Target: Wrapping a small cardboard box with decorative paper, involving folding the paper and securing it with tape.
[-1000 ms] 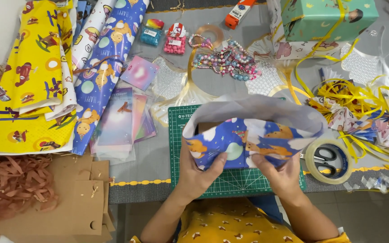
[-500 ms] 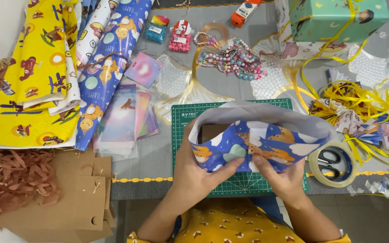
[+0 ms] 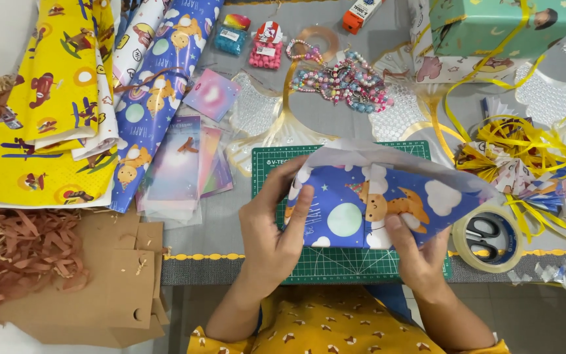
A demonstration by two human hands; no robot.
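**Folding blue paper around a parcel at the bench's near edge**

Holding the wrapped parcel (image 3: 368,203) over the green mat (image 3: 335,262), both hands press printed blue paper against whatever lies inside; the contents are hidden. The parcel sits at the middle of the bench's near edge, with the tape roll (image 3: 486,233) just beside it toward the right corner.

The left hand (image 3: 273,229) clasps the left end, fingers (image 3: 299,206) laid flat over the blue face and the thumb behind, closed on the paper. The right hand (image 3: 420,252) pinches the lower right fold, fingers narrow and gripping the sheet.

The paper looks thin, light and smooth, so it probably creases readily and may slide or tear if pulled hard at a corner. The loose white flap (image 3: 388,154) along the top stands up unsupported and seems floppy. The surest hold appears to be on the folded edges and ends, where layers double up, rather than the single loose flap.
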